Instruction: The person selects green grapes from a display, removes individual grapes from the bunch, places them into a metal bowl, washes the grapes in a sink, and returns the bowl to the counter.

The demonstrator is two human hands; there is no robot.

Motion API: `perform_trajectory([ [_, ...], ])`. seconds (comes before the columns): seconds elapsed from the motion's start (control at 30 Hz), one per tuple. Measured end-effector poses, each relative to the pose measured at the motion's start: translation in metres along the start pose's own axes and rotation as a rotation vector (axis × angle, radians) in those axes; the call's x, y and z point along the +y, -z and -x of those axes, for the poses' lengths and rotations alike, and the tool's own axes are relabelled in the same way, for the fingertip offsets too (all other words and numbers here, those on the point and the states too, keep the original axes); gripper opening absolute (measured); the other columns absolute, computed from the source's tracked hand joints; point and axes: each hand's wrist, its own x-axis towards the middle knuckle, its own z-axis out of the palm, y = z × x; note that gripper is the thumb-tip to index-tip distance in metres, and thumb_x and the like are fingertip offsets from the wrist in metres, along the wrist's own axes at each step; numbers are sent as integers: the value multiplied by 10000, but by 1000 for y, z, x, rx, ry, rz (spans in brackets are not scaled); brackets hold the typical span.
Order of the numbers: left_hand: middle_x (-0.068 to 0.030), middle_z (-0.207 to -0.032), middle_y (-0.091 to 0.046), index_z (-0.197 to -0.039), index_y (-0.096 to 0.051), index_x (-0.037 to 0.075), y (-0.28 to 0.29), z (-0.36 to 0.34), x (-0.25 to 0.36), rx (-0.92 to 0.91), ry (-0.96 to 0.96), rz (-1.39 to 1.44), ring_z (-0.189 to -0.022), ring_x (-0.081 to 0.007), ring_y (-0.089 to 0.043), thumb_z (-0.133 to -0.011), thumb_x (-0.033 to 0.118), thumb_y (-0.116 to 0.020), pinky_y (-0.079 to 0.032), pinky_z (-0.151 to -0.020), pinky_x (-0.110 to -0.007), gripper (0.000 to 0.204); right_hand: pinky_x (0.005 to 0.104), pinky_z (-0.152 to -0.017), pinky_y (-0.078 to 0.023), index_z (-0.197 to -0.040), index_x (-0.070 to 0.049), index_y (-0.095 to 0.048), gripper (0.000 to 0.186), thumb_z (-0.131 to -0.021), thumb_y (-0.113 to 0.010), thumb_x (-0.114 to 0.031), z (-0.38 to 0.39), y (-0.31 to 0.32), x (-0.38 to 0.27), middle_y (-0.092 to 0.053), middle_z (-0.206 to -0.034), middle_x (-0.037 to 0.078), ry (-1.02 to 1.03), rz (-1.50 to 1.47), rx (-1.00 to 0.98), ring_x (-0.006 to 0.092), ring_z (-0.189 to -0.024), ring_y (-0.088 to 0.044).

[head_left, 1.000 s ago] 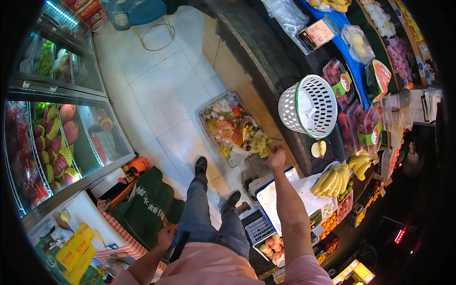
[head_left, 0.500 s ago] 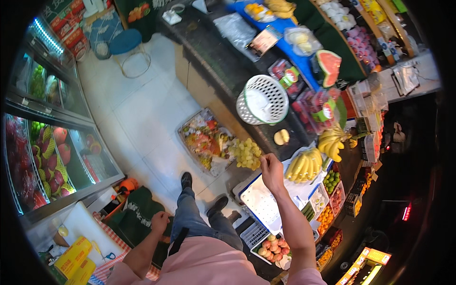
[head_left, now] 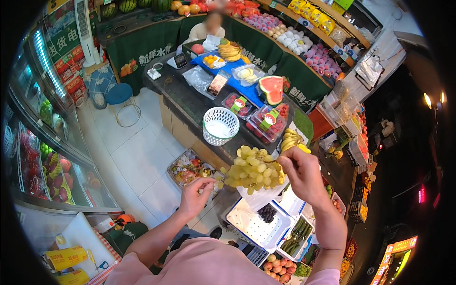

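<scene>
In the head view, the person's right hand (head_left: 300,172) is raised in front of the chest, its grip pinched shut on the stem end of a bunch of green grapes (head_left: 252,169), which hangs in the air above a white perforated crate (head_left: 251,228). The left hand (head_left: 195,194) sits just beside the lower left of the bunch, fingers curled together at a grape on that edge; whether they pinch it or only touch it cannot be told. Below the bunch a small cluster of dark grapes (head_left: 267,213) lies in the crate. Beyond, on the dark desk (head_left: 183,102), stand a white mesh basket (head_left: 219,125), boxed red berries (head_left: 269,122) and a cut watermelon (head_left: 271,89). A tray of mixed fruit (head_left: 188,167) lies on the tiled floor (head_left: 137,152).
</scene>
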Motion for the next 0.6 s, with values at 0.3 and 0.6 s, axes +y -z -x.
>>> perform_trajectory([
  [0.3, -102, -893, -685, -986, -692, 10, -34, -13, 121, 4, -611, 2, -733, -203, -659, -818, -9, -722, -512, -613, -289, 171, 268, -514, -394, -906, 24, -616, 137, -963, -621, -101, 38, 78, -51, -554, -642, 62, 50, 31, 103, 90, -554, -469],
  [0.6, -101, -866, -674, -967, -699, 31, -44, -14, 162, -26, -783, 39, -735, -249, -668, -759, -18, -767, -535, -612, -320, 224, 181, -497, -338, -931, -3, -572, 177, -1021, -560, -156, 61, 89, -45, -537, -705, -33, 21, -410, 213, 14, -561, -431],
])
